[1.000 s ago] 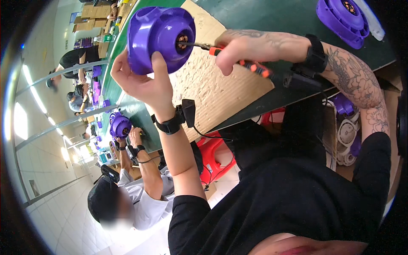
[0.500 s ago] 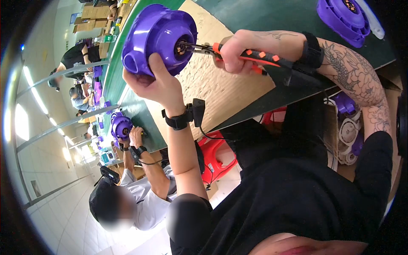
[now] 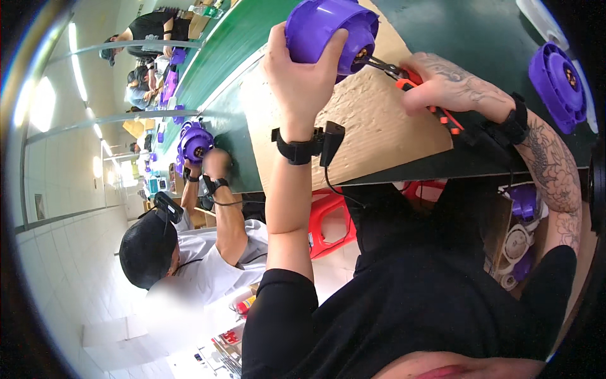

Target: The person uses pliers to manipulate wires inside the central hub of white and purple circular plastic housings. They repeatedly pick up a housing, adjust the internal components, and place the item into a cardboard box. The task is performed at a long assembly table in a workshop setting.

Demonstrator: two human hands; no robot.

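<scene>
My left hand (image 3: 302, 88) grips a glossy purple round plastic housing (image 3: 323, 31), its thumb on the near face and the rest of the hand along its left side. At the housing's hub is a small dark socket with brass-coloured metal bits (image 3: 361, 55). My right hand (image 3: 451, 88) is closed on pliers (image 3: 404, 77) with orange and black handles. The jaws of the pliers reach to that hub; whether they bite on a metal piece I cannot make out. Both hands are over the cardboard sheet (image 3: 379, 142) on the green table (image 3: 435, 28).
A second purple part (image 3: 555, 88) lies at the right beside a pale strip (image 3: 541, 22). At my left a co-worker in a dark cap (image 3: 148, 249) handles another purple housing (image 3: 194, 145). A red stool (image 3: 328, 224) and a box of parts (image 3: 516, 243) are below the table.
The whole view has shifted. Against the cardboard, the housing and the pliers have moved right and farther away. My right hand's grip on the handles looks looser.
</scene>
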